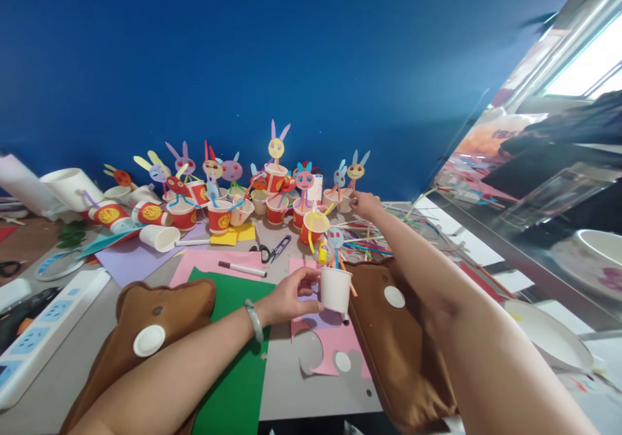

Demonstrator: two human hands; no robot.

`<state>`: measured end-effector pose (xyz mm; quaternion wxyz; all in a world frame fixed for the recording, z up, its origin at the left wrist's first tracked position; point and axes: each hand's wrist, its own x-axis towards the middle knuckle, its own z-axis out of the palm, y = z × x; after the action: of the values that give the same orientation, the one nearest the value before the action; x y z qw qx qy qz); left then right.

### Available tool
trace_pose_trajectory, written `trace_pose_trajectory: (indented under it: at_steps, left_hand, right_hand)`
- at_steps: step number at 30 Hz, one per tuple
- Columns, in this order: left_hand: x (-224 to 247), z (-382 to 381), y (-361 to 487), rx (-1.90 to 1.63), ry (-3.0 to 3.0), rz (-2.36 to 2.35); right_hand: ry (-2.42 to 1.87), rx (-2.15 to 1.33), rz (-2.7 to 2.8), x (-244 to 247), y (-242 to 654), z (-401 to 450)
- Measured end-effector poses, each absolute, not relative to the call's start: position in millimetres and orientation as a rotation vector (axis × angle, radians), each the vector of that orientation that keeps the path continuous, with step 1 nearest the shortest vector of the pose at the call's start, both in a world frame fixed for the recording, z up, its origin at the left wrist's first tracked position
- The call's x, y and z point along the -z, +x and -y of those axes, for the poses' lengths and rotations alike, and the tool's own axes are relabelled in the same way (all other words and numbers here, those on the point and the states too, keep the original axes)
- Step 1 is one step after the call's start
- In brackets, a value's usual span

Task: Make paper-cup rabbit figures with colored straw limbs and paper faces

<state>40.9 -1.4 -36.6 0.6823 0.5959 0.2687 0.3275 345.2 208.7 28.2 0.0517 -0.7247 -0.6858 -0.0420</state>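
Note:
Near the front of the table, my left hand [294, 297] has its fingers and thumb closed on the side of a white paper cup [335, 290]. Above that cup's rim rises a blue paper rabbit head [335, 238] with red eyes. My right arm reaches to the back, where my right hand [365, 205] pinches a second pale paper cup [346, 203] at its right side. A beige paper rabbit head with blue ears [356, 171] stands above it. Another blue rabbit head [340, 177] rises from the paper cup [332, 198] just left of it.
Red and white cups with rabbit heads [219, 218] crowd the back by the blue wall [291, 52]. Two brown plush pads [398, 351] flank green card [233, 357] and pink paper [335, 341]. Scissors [265, 253], a marker [243, 269], coloured strips [369, 240] and a power strip [46, 331] lie around.

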Motion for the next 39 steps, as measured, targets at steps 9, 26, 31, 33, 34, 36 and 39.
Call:
trace_pose_trajectory:
  at_steps: [9,26,31,33,34,36,39]
  left_hand:
    - [36.7,0.1,41.6,-0.732,1.334,-0.606]
    - [44.2,-3.6,40.2,-0.809,1.301,-0.584]
    - [34.8,-5.9,34.3,-0.869,1.220,-0.576]
    - [32.6,-7.4,33.1,-0.901,1.185,-0.563]
    - [31.5,-7.9,32.6,-0.906,1.171,-0.559]
    - [28.4,-8.2,31.5,-0.897,1.146,-0.554]
    - [20.0,-6.8,28.3,-0.895,1.126,-0.516]
  right_hand:
    - [-2.145,0.142,1.962,-44.4,338.2,-161.1]
    - [-1.458,-0.857,2.149,-47.1,269.5,22.9]
    - [-1.337,-1.064,2.122,-47.3,265.2,25.2]
    - [-1.259,-1.078,2.096,-50.3,269.2,26.3]
    - [-1.220,-1.054,2.077,-52.9,270.9,27.3]
    - [-1.152,-0.963,2.033,-59.5,272.1,29.3]
    - [-1.064,-0.761,2.057,-70.4,266.1,29.6]
